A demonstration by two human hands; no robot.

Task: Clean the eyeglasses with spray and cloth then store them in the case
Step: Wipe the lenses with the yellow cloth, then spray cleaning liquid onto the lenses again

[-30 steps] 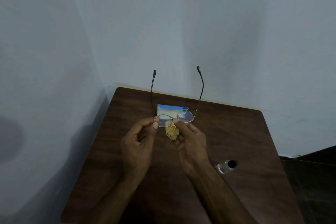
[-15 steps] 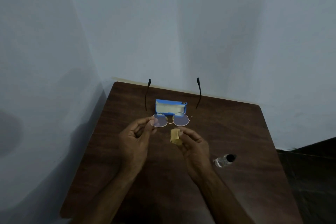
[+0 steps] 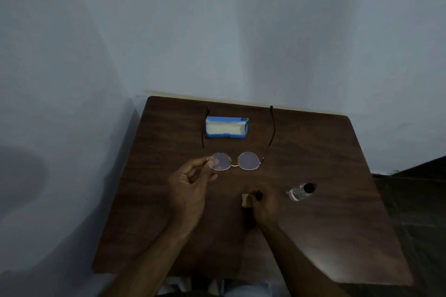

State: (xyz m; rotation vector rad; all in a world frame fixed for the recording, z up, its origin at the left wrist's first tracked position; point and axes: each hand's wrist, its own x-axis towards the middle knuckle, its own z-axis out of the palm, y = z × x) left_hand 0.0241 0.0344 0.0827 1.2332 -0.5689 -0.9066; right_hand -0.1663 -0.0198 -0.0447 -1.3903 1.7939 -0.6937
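mothwing: Right hand (image 3: 263,202) has dropped away from the lenses since a second ago and taken the cloth (image 3: 245,200) with it. We see it low over the table (image 3: 325,236) now, fingers curled round the yellow wad, near the spray bottle (image 3: 300,191) lying on its side.

dustbunny: Yep, and the left hand (image 3: 190,188) has the eyeglasses (image 3: 236,161). Thumb and forefinger pinch the rim of one lens, and the arms are unfolded, pointing away from us. They're held on the near side of the case (image 3: 225,128).

mothwing: So we'd call the wiping done, or paused. Next is either another squirt or storage. We can't tell from here if the lenses are clean.

dustbunny: If it's storage, we reckon the cloth goes down first. Both arms need folding, and one pinch on the rim won't do that. Case is already open, pale lining showing, so it's a short reach.

mothwing: Setting's plain: a dark wood-grain tabletop shoved into a corner of pale blue-grey walls (image 3: 241,31), with dark floor (image 3: 422,212) off to the right. Pretty dim light.
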